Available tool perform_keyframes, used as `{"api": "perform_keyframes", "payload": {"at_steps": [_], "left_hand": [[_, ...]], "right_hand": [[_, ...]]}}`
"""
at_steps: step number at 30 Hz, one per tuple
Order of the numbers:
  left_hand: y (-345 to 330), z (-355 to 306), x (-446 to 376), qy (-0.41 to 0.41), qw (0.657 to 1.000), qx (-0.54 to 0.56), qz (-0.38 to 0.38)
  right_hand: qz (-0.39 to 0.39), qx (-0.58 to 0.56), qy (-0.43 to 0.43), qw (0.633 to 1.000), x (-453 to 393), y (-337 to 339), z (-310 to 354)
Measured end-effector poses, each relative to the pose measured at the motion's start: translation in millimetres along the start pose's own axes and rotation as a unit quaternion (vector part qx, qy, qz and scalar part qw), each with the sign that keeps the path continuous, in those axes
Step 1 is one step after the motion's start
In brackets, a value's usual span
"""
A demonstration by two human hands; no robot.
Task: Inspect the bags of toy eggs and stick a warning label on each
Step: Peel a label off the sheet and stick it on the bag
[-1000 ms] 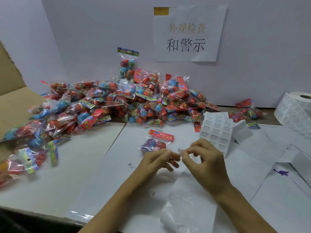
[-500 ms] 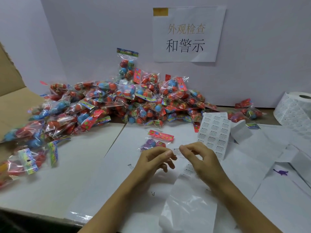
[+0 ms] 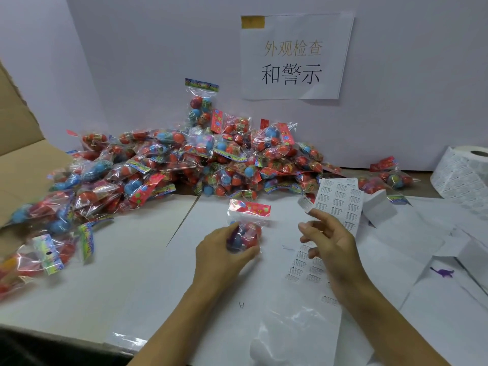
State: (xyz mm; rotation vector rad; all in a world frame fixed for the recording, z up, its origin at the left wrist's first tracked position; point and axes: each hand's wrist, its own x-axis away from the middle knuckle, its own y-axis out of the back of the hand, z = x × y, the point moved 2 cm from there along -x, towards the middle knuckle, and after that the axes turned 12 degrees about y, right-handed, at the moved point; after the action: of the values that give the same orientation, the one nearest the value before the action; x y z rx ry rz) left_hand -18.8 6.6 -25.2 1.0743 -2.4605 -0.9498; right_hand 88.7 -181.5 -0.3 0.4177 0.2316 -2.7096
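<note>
My left hand (image 3: 224, 254) grips one bag of toy eggs (image 3: 247, 229), clear plastic with a red header card, just above the white table sheet. My right hand (image 3: 330, 241) hovers to the right of the bag with loosely bent fingers. A small white warning label (image 3: 305, 204) clings to its raised index fingertip, and the thumb stays apart from it. A strip of warning labels (image 3: 340, 199) stands curled behind that hand and runs under it toward me. A big pile of egg bags (image 3: 184, 165) lies against the back wall.
An open cardboard box (image 3: 18, 165) sits at the left with bags spilling from it. A label roll (image 3: 464, 173) stands at the far right, near two loose bags (image 3: 388, 178). Loose backing paper (image 3: 422, 239) covers the right side. A paper sign (image 3: 293, 56) hangs on the wall.
Both hands were together peeling a label off the strip. Now my left hand has taken hold of the bag and lifted it, and my right hand has risen with the label.
</note>
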Motion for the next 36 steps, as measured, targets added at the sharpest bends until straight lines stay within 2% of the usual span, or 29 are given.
{"api": "perform_keyframes", "payload": {"at_steps": [3, 6, 11, 14, 18, 21, 28, 36], "left_hand": [[-0.3, -0.6, 2.6, -0.021, 0.993, 0.112, -0.01], [0.1, -4.1, 6.5, -0.073, 0.972, 0.221, -0.019], [-5.4, -14.4, 17.9, -0.143, 0.95, 0.263, 0.09], [-8.6, -18.2, 19.9, -0.093, 0.949, 0.259, 0.154], [-6.1, -19.4, 20.1, -0.015, 0.935, 0.308, 0.175], [-1.8, -19.2, 20.2, -0.018, 0.924, 0.341, 0.174], [-0.4, -21.2, 19.8, -0.023, 0.926, 0.335, 0.17], [-2.8, -18.3, 19.4, -0.023, 0.911, 0.363, 0.194]], "right_hand": [[0.026, 0.039, 0.008, 0.999, 3.7, -2.5, 1.5], [0.035, 0.054, 0.01, 0.998, 7.9, -6.6, 0.7], [0.018, 0.061, 0.011, 0.998, 9.7, -11.4, -4.6], [0.013, 0.043, 0.028, 0.999, 7.7, -9.3, -6.9], [0.065, 0.029, 0.007, 0.997, 9.4, -13.0, -6.2], [0.088, 0.014, -0.005, 0.996, 12.2, -16.8, -6.7], [0.074, 0.007, 0.004, 0.997, 10.7, -14.4, -6.4], [0.04, -0.031, 0.022, 0.998, 11.3, -16.8, -3.6]]}}
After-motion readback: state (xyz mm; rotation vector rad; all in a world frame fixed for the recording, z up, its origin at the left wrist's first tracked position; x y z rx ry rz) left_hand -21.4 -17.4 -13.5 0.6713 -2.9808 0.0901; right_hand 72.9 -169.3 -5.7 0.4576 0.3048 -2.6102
